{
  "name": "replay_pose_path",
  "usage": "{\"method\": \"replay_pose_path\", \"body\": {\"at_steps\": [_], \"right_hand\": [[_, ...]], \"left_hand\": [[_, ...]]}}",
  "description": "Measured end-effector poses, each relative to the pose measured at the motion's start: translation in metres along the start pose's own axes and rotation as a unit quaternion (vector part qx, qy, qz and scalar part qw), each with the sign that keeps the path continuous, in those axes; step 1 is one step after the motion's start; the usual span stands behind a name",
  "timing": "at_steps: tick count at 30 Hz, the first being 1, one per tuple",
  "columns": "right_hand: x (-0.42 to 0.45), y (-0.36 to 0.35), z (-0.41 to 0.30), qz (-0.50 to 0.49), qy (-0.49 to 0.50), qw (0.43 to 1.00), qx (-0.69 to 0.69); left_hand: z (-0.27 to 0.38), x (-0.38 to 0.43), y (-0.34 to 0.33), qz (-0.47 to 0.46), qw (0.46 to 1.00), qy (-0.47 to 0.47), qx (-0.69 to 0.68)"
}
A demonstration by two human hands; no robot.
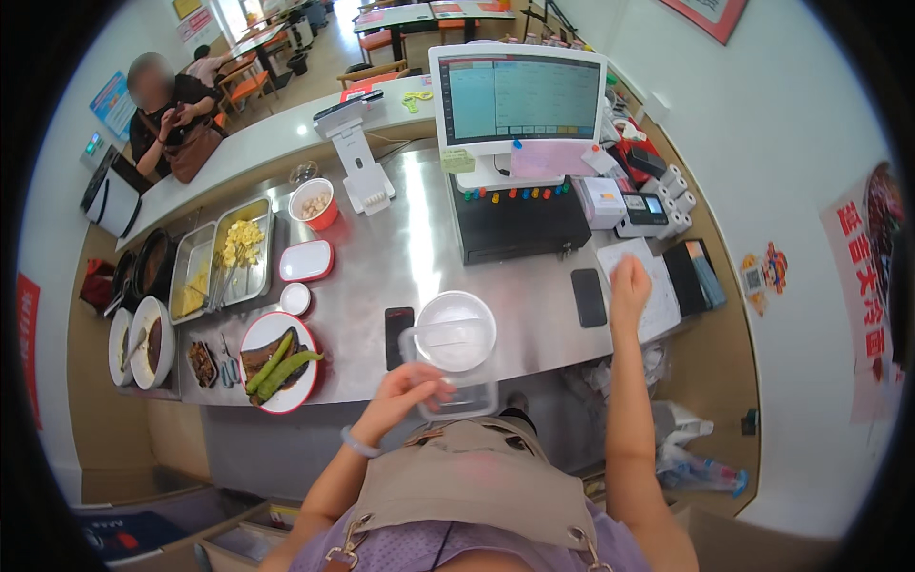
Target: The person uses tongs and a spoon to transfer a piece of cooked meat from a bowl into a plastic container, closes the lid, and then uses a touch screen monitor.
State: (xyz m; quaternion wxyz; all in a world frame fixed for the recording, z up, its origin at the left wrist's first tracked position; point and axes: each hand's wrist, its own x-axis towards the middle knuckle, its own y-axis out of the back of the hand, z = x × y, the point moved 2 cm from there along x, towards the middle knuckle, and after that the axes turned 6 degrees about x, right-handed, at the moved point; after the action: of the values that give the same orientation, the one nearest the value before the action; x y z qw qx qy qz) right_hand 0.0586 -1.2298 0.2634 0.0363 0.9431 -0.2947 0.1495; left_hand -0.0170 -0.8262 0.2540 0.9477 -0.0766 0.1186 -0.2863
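My left hand (pixel 414 392) grips a clear plastic container (pixel 468 400) at the counter's front edge. The container's transparent upper part overlaps a white round bowl or tub (pixel 455 311) standing on the steel counter. Beside that bowl, to its left, lies a dark phone (pixel 399 325). Off to the right, my right hand (pixel 630 289) is raised over white papers (pixel 654 314), fingers curled into a fist; nothing shows in it. A second dark phone (pixel 588 297) lies just left of that hand.
A plate (pixel 304 393) bears green peppers and dark food. Metal trays (pixel 264 286) hold yellow food, near white bowls (pixel 163 365) and a red-and-white tub (pixel 325 217). A monitor (pixel 522 93) stands behind a black cash drawer (pixel 522 229). A person (pixel 193 93) is beyond the counter.
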Motion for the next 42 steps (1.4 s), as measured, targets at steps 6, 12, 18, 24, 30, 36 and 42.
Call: {"method": "replay_pose_path", "body": {"at_steps": [6,12,18,24,30,36,42], "right_hand": [[0.166,-0.127,-0.015,-0.101,0.276,0.952,-0.086],[0.255,-0.200,-0.001,-0.170,0.397,0.883,-0.186],[0.283,-0.223,0.011,-0.161,0.411,0.880,-0.174],[0.286,-0.214,0.009,-0.148,0.415,0.887,-0.139],[0.279,-0.175,0.025,-0.111,0.395,0.904,-0.121],[0.280,-0.164,0.039,-0.103,0.388,0.904,-0.149],[0.277,-0.184,0.033,-0.137,0.385,0.900,-0.149]], "left_hand": [[-0.023,-0.031,-0.029,0.339,0.936,-0.054,-0.073],[-0.042,-0.031,-0.103,0.517,0.835,-0.097,-0.161],[-0.052,-0.036,-0.139,0.584,0.782,-0.117,-0.180],[-0.053,-0.036,-0.145,0.599,0.774,-0.123,-0.164],[-0.047,-0.029,-0.139,0.585,0.786,-0.116,-0.166],[-0.044,-0.023,-0.135,0.580,0.789,-0.098,-0.177],[-0.064,-0.028,-0.127,0.595,0.773,-0.114,-0.189]]}}
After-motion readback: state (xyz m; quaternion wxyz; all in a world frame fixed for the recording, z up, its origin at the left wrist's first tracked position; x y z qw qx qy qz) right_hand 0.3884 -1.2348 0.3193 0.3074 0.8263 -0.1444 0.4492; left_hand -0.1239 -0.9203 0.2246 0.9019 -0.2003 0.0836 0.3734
